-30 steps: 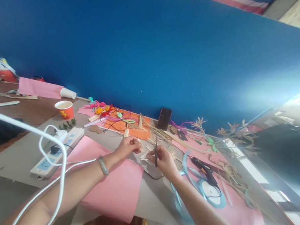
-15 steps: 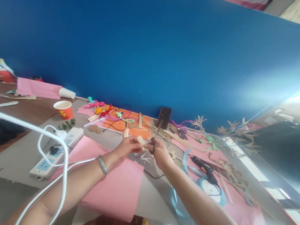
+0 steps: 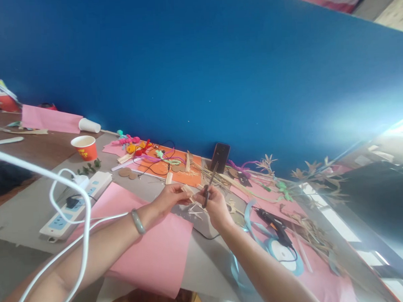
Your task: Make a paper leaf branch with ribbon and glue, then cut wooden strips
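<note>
My left hand (image 3: 173, 197) pinches a small pale strip piece (image 3: 187, 190) between thumb and fingers at the middle of the table. Close beside it on the right, my right hand (image 3: 214, 204) is closed around the dark handles of a pair of scissors (image 3: 210, 184), whose blades point up and away toward a phone (image 3: 220, 157). The fingertips of both hands are nearly together. Several pale cut scraps (image 3: 194, 211) lie just below them on the grey surface.
Pink paper (image 3: 152, 255) lies under my left forearm. A power strip (image 3: 77, 207) with white cables and a red paper cup (image 3: 84, 148) are at left. At right sit a glue gun (image 3: 274, 225) and blue ribbon (image 3: 284, 253). Orange paper (image 3: 196, 173) lies behind my hands.
The pale piece in my left hand has tilted lower and shows less. The scissors have turned slightly in my right hand, and their blades look closer together.
</note>
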Tool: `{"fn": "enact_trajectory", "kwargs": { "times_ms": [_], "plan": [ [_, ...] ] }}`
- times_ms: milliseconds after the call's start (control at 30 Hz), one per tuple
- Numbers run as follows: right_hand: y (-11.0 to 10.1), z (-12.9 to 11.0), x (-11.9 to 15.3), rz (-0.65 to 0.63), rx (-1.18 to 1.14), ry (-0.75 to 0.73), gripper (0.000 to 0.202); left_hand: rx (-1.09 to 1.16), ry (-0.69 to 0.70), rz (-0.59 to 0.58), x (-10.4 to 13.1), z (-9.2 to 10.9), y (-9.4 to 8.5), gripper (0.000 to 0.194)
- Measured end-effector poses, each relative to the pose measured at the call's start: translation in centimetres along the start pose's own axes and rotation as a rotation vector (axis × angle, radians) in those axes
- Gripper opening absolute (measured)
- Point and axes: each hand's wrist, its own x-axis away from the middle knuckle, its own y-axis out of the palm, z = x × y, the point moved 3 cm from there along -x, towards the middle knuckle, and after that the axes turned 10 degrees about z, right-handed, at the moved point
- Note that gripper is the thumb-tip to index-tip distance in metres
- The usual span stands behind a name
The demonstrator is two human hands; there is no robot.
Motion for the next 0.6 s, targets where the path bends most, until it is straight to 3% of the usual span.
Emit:
{"fn": "enact_trajectory", "kwargs": {
  "times_ms": [300, 467, 600],
  "plan": [
    [-0.7, -0.5, 0.1, 0.018, 0.134, -0.097, 0.039, 0.001, 0.007, 0.067, -0.3, 0.3, -0.2, 0.032],
    [-2.5, -1.7, 0.4, -0.09, 0.564, -0.275, 0.035, 0.034, 0.038, 0.144, -0.5, 0.8, -0.6, 0.03],
    [-3.7, -1.2, 1.1, -0.21, 0.909, -0.372, 0.028, 0.056, 0.057, 0.161, -0.9, 0.4, -0.8, 0.03]
  ]
}}
